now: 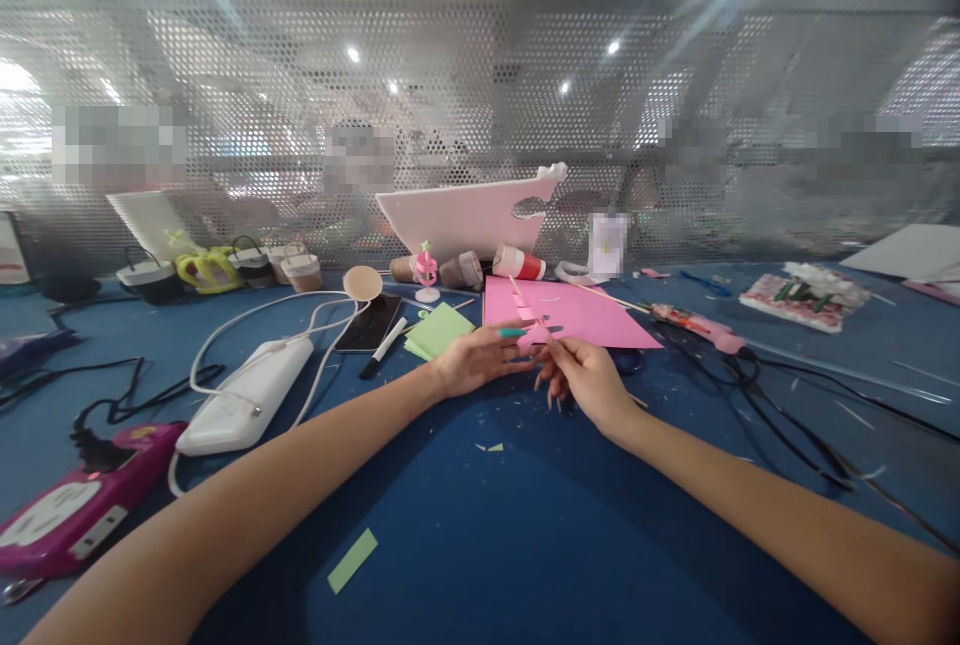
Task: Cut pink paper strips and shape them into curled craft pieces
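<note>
A small curled pink paper piece is held up between both hands, over the near edge of a pink paper sheet. My left hand reaches in from the left, its fingers closed on the piece's left side. A teal patch shows at its fingertip; I cannot tell what it is. With thumb and forefinger, my right hand pinches the right side, its other fingers curled beneath. A pink strip on a thin stick rises just behind the piece. Green paper squares lie beside my left hand.
A white power bank with cables and a magenta power strip lie left. A marker and phone are nearer. A pink glue gun with black cord lies right. Cups and a small pink ornament line the back.
</note>
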A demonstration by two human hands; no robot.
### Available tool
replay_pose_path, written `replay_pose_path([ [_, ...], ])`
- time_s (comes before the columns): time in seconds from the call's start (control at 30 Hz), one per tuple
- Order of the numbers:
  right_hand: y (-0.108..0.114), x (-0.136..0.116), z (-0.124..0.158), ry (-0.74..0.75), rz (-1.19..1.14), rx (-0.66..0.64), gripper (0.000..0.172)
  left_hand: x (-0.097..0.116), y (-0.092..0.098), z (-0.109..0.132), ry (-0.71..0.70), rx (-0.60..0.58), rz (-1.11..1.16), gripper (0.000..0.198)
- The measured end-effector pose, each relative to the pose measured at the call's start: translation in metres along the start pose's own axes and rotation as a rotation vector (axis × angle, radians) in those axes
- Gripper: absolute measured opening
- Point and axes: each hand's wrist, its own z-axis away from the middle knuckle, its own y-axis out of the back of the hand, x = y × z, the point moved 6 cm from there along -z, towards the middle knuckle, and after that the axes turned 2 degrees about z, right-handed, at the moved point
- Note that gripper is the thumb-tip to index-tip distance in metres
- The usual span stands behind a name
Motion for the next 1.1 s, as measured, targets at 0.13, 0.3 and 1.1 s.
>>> replay_pose_path([
  [0.13,-0.004,0.004,-0.001,-0.013,-0.020,-0.045,0.053,-0.002,0.005,-0.002,-0.054,0.128,-0.112,0.046],
  [0.3,-0.011,0.002,0.003,0.017,0.025,-0.107,0.048,-0.003,0.006,-0.006,-0.114,0.186,-0.230,0.045],
  [1.1,-0.024,-0.004,0.008,-0.055,0.013,-0.292,0.048,0.000,0.002,-0.004,-0.146,0.170,-0.299,0.055],
])
